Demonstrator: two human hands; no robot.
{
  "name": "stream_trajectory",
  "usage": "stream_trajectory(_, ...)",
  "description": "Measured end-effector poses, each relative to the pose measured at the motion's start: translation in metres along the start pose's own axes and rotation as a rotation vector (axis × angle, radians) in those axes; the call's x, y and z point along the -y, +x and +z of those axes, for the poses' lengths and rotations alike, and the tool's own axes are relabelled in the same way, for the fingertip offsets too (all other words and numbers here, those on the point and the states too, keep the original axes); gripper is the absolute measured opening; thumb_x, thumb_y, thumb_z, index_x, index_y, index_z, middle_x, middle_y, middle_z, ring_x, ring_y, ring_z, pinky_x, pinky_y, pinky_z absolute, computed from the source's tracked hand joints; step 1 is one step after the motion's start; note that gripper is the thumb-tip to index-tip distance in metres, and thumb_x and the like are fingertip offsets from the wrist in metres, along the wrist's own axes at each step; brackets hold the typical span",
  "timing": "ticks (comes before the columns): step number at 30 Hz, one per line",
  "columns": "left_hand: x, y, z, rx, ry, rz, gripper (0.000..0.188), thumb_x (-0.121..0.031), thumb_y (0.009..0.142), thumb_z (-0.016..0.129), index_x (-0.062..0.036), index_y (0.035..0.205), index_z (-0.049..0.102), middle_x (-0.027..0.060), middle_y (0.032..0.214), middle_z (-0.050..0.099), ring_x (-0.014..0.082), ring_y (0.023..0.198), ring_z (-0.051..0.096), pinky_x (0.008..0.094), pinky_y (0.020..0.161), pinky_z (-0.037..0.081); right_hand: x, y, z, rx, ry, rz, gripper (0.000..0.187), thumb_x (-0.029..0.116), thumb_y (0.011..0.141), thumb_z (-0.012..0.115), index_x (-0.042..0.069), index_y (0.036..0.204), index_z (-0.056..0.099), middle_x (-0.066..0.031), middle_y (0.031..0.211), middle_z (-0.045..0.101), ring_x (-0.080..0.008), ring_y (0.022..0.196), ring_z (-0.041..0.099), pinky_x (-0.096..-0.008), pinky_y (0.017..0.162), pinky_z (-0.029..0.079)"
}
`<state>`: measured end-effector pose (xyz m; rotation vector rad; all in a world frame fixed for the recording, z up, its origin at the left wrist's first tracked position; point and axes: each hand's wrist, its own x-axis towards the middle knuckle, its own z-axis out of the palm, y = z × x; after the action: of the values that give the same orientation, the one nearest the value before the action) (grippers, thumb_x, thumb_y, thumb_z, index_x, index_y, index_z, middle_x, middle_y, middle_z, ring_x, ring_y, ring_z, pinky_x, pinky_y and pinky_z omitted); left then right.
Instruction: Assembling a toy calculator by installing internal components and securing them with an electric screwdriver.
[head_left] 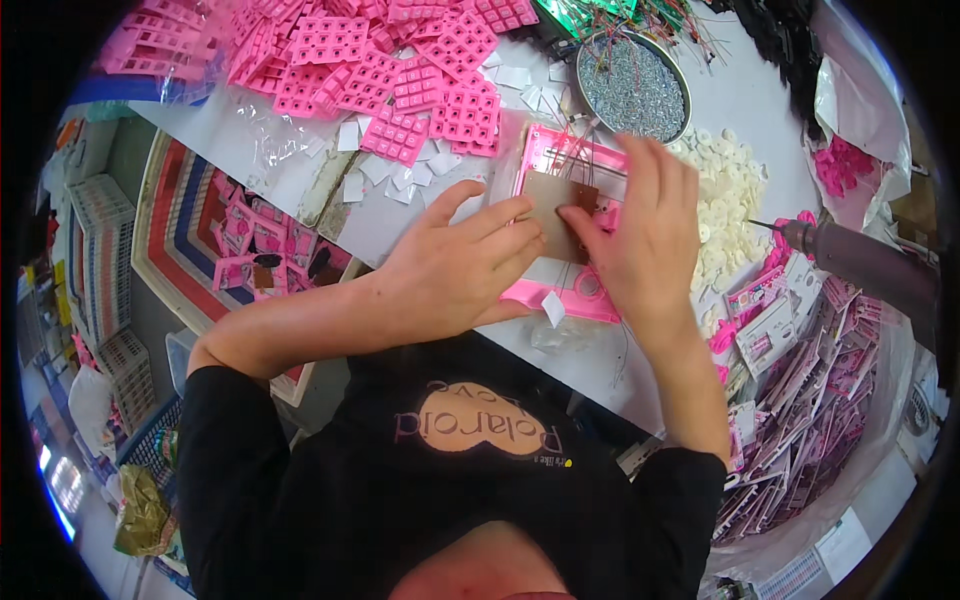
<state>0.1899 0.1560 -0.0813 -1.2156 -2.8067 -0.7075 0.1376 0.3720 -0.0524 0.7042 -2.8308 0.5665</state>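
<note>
The pink casing [580, 306] lies on the bench [362, 222], with a brown board [552, 228] over its middle and thin wires [575, 135] running out above its upper end. The person's left hand [455, 250] comes in from the casing's left, fingers loosely spread with the tips on the board, the thumb apart near the casing's lower edge. The right hand [650, 225] arches over the casing's right side, thumb on the board and the other fingers wide of it; what their tips touch cannot be told. A small white square [553, 308] sits at the casing's lower edge. Beyond the casing to the left is a heap of pink keypads [400, 90]; beyond it to the right, a round dish [688, 100] of small metal pieces [632, 88]. Right of the casing lie cream discs [728, 205], and farther right is a dark-handled driver [870, 262], its tip toward the casing
</note>
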Motion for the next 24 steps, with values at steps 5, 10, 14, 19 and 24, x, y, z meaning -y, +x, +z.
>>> stream_trajectory(5,-0.002,0.003,-0.005,0.066,0.035,-0.021,0.060,-0.044,0.082,0.072,-0.0022,0.125,0.064,0.0085,0.130,0.061,0.0235,0.131,0.051,0.0491,0.102,0.035,0.011,-0.053,0.010,0.183,-0.028,-0.226,0.046,0.015,0.084,0.065,-0.005,0.125,0.061,-0.0210,0.132,0.059,-0.0358,0.125,0.054,-0.0501,0.101,0.043)
stream_trajectory(10,0.001,0.022,-0.029,0.251,0.020,-0.001,0.051,-0.037,0.084,0.073,-0.0059,0.124,0.066,0.0083,0.121,0.066,0.0246,0.122,0.058,0.0439,0.092,0.044,0.028,-0.051,0.001,0.269,-0.143,-0.185,0.045,0.016,0.086,0.057,-0.008,0.124,0.063,-0.0233,0.136,0.059,-0.0358,0.129,0.054,-0.0524,0.107,0.038)
stream_trajectory(14,0.056,0.097,-0.046,0.106,-0.213,0.029,0.028,-0.027,0.084,0.072,-0.0101,0.107,0.071,0.0087,0.096,0.070,0.0273,0.094,0.066,0.0381,0.076,0.051,0.029,-0.048,0.001,0.283,-0.183,-0.215,0.044,0.013,0.083,0.056,-0.011,0.120,0.064,-0.0261,0.133,0.060,-0.0387,0.127,0.054,-0.0534,0.106,0.039)
stream_trajectory(19,0.092,0.217,0.005,0.032,0.297,0.125,0.011,-0.017,0.077,0.067,-0.0124,0.080,0.076,0.0093,0.081,0.073,0.0295,0.080,0.070,0.0466,0.079,0.048,0.032,-0.047,-0.001,0.309,-0.236,-0.182,0.046,0.016,0.082,0.065,-0.007,0.122,0.064,-0.0216,0.137,0.059,-0.0338,0.130,0.053,-0.0495,0.108,0.038)
stream_trajectory(24,0.098,0.230,0.018,0.139,0.441,0.166,0.011,-0.019,0.080,0.066,-0.0132,0.079,0.076,0.0078,0.077,0.073,0.0254,0.081,0.071,0.0441,0.084,0.043,0.029,-0.050,0.001,0.278,-0.159,-0.173,0.044,0.013,0.084,0.055,-0.009,0.120,0.064,-0.0246,0.135,0.059,-0.0365,0.130,0.052,-0.0524,0.105,0.040)
